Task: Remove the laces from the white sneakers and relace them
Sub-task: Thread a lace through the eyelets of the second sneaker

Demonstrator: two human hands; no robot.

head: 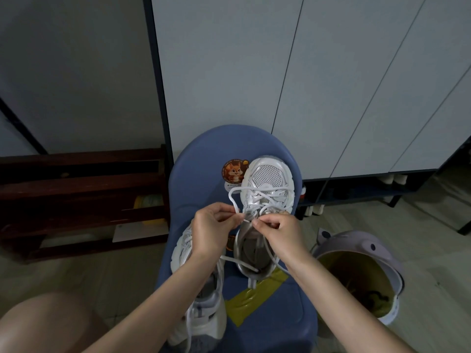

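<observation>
Pale grey cabinet doors (331, 85) with a dark frame fill the back of the room, above a greyish tiled floor (420, 225). Dark brown wooden shelving (81, 189) stands low at the left. A blue moulded plastic chair (204, 159) sits in the middle and serves as the work surface; a strip of olive-yellow tape (252, 299) lies across its seat and a round squirrel sticker (234, 172) is fixed to its backrest. A lilac plastic bin with small ears (356, 271) stands on the floor just right of the chair, with greenish contents inside.

Two white mesh sneakers rest on the chair. The far sneaker (269, 179) lies toe away from the person, partly threaded with a white flat lace (235, 197) that loops out to its left side. The near sneaker (201, 314) lies at the seat's left edge, partly under the left forearm, its own lace hanging loose.

The left hand (214, 230) has curled fingers pinching the white flat lace beside the far sneaker's upper eyelets. The right hand (276, 231) pinches the same lace between thumb and forefinger, just at the tongue. The two hands are almost touching.
</observation>
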